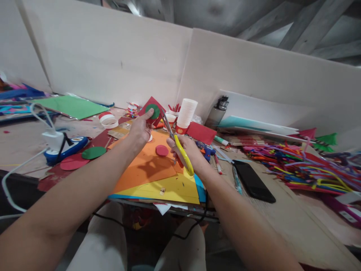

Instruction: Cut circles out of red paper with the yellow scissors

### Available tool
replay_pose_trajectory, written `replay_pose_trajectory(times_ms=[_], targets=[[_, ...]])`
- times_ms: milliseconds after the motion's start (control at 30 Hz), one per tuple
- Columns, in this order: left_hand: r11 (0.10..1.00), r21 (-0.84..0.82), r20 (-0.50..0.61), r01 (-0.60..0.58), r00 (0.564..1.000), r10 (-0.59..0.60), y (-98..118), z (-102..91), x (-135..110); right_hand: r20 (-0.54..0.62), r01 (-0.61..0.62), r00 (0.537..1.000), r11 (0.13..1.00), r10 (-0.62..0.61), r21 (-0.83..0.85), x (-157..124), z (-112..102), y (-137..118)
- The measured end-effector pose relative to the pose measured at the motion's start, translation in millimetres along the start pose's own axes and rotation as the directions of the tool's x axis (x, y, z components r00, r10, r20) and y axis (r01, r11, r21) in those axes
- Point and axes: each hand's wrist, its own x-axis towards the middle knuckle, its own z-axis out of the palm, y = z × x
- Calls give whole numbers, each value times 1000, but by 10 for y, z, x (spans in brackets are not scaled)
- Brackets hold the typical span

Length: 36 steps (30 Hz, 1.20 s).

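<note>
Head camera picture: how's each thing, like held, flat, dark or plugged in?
Scissors: held in the right hand, blades at the red paper; open or shut unclear.
Red paper: held up in the left hand.
Held green circle: against the red paper.
Phone: lying flat, screen dark.
Paper cups: nested in a stack.
Power strip: white adapter plugged in.
Orange sheet: flat, over the yellow sheet.

A craft workspace, shown by scissors [181, 147], coloured sheets [132, 171], fuzzy pipe cleaners [304, 165] and stacked paper cups [187, 113] at a cluttered table [17, 150] walled by white panels [113, 56] (grey beams [324, 26] overhead).
</note>
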Motion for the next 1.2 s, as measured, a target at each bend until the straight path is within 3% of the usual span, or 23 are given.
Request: replay_pose_trajectory(times_ms=[400, 533, 733, 900, 1200], targets=[[991, 21, 93, -135, 987, 132, -83, 32, -140, -36, -38, 999, 998, 39, 41, 44, 59, 29], [998, 25, 91, -55, 995, 53, -95, 64, -219, -53, -60, 996, 990, 67, 129, 64, 77, 64], [997, -20, 159, 74, 985, -70, -163, 101, -340, -133, 35, 991, 993, -20, 111, 94, 70, 109], [996, -47, 223, 80, 972, -68, -219, 108, -376, -142, 34, 990, 993, -19, 110, 98, 48, 104], [993, -55, 240, 107, 966, -90, -230, 91, -361, -141, 58, 989, 996, -48, 62, 102, 25, 164]])
